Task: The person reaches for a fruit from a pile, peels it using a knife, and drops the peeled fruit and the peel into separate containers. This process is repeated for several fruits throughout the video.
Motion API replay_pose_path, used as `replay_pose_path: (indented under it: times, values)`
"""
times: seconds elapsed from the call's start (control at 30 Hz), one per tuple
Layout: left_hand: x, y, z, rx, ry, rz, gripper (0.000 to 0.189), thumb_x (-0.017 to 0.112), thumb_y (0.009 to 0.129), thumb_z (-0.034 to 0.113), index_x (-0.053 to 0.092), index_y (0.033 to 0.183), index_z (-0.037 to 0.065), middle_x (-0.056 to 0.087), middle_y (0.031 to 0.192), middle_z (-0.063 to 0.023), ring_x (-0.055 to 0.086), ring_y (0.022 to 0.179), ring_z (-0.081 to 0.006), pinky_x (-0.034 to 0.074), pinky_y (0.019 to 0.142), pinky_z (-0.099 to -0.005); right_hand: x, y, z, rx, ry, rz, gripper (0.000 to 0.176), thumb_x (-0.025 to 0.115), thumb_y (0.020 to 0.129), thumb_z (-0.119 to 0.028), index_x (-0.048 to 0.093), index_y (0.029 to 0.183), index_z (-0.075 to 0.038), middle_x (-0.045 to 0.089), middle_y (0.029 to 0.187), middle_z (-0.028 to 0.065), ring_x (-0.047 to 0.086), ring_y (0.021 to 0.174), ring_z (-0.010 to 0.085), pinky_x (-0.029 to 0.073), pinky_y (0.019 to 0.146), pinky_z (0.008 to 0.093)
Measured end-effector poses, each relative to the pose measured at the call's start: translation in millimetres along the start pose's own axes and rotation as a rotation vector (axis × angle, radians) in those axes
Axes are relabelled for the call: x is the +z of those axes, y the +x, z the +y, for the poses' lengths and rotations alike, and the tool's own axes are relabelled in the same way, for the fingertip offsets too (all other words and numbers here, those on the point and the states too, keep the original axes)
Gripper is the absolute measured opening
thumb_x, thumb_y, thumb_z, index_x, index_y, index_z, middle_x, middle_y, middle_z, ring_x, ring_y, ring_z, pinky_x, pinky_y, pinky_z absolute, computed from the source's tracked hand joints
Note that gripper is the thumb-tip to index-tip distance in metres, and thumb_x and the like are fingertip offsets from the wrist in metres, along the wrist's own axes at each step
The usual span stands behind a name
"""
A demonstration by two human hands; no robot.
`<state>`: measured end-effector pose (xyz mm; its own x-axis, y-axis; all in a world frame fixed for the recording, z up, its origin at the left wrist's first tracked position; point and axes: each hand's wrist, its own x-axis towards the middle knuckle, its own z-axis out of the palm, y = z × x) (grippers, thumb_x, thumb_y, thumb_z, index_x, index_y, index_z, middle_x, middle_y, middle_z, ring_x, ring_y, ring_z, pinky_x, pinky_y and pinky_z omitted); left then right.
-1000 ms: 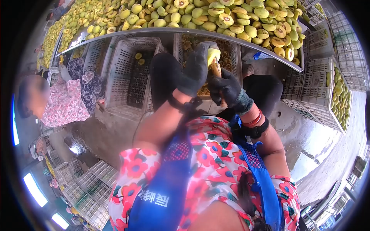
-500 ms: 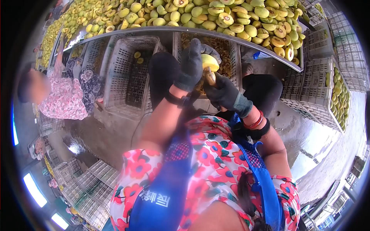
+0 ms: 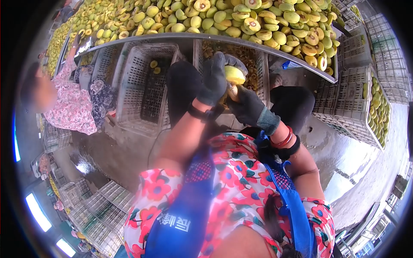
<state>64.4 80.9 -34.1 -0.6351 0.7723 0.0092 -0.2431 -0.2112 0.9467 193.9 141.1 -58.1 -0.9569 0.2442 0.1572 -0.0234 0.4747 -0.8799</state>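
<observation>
In the head view, my left hand (image 3: pixel 214 81), in a dark glove, is closed around a yellow-green fruit (image 3: pixel 235 75). My right hand (image 3: pixel 249 108), also gloved, grips a small hand tool (image 3: pixel 233 92) with a pale tan, rounded part showing, held against the lower side of the fruit. The tool's working end is hidden, so its exact kind cannot be told. Below both hands, between my knees, stands a crate (image 3: pixel 263 77) holding brownish fruit scraps (image 3: pixel 254 58).
A metal-edged table (image 3: pixel 172 33) heaped with halved fruit (image 3: pixel 262 21) spans the front. Left of my knees is a plastic crate (image 3: pixel 122 101) with a few fruit pieces. Stacked crates (image 3: pixel 340 92) stand at right. A co-worker (image 3: pixel 71 105) sits at left.
Both hands have shifted slightly downward, with the fruit and tool still together. The fruit has turned a little in my left hand.
</observation>
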Motion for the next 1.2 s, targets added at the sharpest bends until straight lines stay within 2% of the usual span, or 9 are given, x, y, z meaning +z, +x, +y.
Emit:
replay_pose_path:
  times: [0.1, 0.33, 0.53, 0.6, 0.7, 0.77, 0.93, 1.1, 1.2]
  values:
    - [-7, 0, 14, 0.078, 0.202, -0.198, 0.058, 0.031, 0.094, 0.044, 0.063, 0.076, -0.001, 0.064, 0.07, -0.01, 0.061, 0.064, -0.0184, 0.049, 0.065, -0.0296, -19, 7, -31, 0.496, 0.415, -0.25, 0.019, 0.056, 0.085, -0.007, 0.051, 0.103, -0.002, 0.053, 0.072, 0.0033, 0.05, 0.053, 0.0056, 0.038, 0.043, 0.0224]
    - [-24, 8, 19, 0.174, 0.476, -0.353, 0.053, 0.029, 0.095, 0.038, 0.063, 0.076, 0.002, 0.064, 0.07, -0.0084, 0.062, 0.066, -0.0178, 0.049, 0.065, -0.0292, -18, 14, -22, 0.767, 1.329, -0.436, 0.022, 0.038, 0.097, -0.022, 0.055, 0.097, -0.008, 0.052, 0.066, -0.004, 0.045, 0.047, 0.0034, 0.038, 0.042, 0.0176]
    - [-34, 3, 43, -0.035, -0.137, 0.416, 0.054, 0.029, 0.096, 0.042, 0.063, 0.08, 0.002, 0.065, 0.074, -0.0125, 0.063, 0.062, -0.0206, 0.052, 0.065, -0.0312, 16, 26, -11, 0.016, 0.167, -0.086, 0.018, 0.055, 0.086, -0.018, 0.054, 0.097, -0.004, 0.058, 0.069, 0.0085, 0.058, 0.059, 0.0191, 0.045, 0.053, 0.0331]
    - [-90, 25, 36, 0.079, 0.024, 0.726, 0.054, 0.034, 0.094, 0.046, 0.06, 0.088, -0.001, 0.065, 0.086, -0.0131, 0.062, 0.076, -0.0234, 0.05, 0.07, -0.0324, 18, 25, -7, 0.103, 0.095, 0.05, 0.019, 0.058, 0.083, -0.015, 0.054, 0.097, -0.002, 0.058, 0.069, 0.0122, 0.057, 0.06, 0.0206, 0.045, 0.056, 0.0371]
    - [-167, 29, 54, 0.263, 1.193, 0.897, 0.049, 0.042, 0.091, 0.043, 0.061, 0.1, -0.002, 0.064, 0.096, -0.0174, 0.062, 0.088, -0.0301, 0.048, 0.077, -0.0376, 17, 25, 8, 0.152, 0.081, 0.148, 0.02, 0.059, 0.082, -0.014, 0.053, 0.096, -0.002, 0.058, 0.068, 0.0119, 0.055, 0.058, 0.0195, 0.044, 0.055, 0.0368]
    - [-176, 33, 62, 0.36, 1.384, 0.814, 0.048, 0.047, 0.088, 0.043, 0.062, 0.105, 0.001, 0.064, 0.1, -0.0185, 0.061, 0.093, -0.0322, 0.047, 0.082, -0.0392, 10, 28, 26, 0.486, 0.408, -0.026, 0.019, 0.059, 0.083, -0.014, 0.052, 0.098, -0.004, 0.056, 0.065, 0.006, 0.054, 0.055, 0.0165, 0.042, 0.05, 0.0328]
    - [-115, 86, 33, 0.233, 1.091, 0.387, 0.047, 0.054, 0.082, 0.045, 0.063, 0.107, 0.006, 0.063, 0.106, -0.0176, 0.059, 0.1, -0.032, 0.045, 0.086, -0.0389, 19, 31, 68, 0.521, 0.756, 0.103, 0.018, 0.059, 0.085, -0.013, 0.05, 0.098, -0.004, 0.055, 0.07, 0.0014, 0.05, 0.054, 0.0065, 0.041, 0.048, 0.0241]
    - [-30, 157, -30, -0.09, 1.148, 0.018, 0.06, 0.054, 0.077, 0.059, 0.063, 0.104, 0.006, 0.063, 0.105, -0.0178, 0.06, 0.1, -0.0315, 0.046, 0.086, -0.0388, 29, 31, 62, 0.071, 0.085, 0.481, 0.015, 0.058, 0.085, -0.013, 0.053, 0.096, -0.003, 0.057, 0.071, 0.0032, 0.052, 0.053, 0.0084, 0.041, 0.044, 0.0261]
    - [7, 182, -55, -0.297, 1.341, 0.011, 0.068, 0.056, 0.075, 0.062, 0.061, 0.106, 0.003, 0.062, 0.107, -0.0201, 0.06, 0.099, -0.0319, 0.046, 0.085, -0.0393, 35, 25, 119, 0.71, 0.59, 0.041, 0.012, 0.056, 0.085, -0.011, 0.054, 0.094, -0.003, 0.057, 0.069, 0.0056, 0.051, 0.046, 0.0126, 0.038, 0.037, 0.0292]
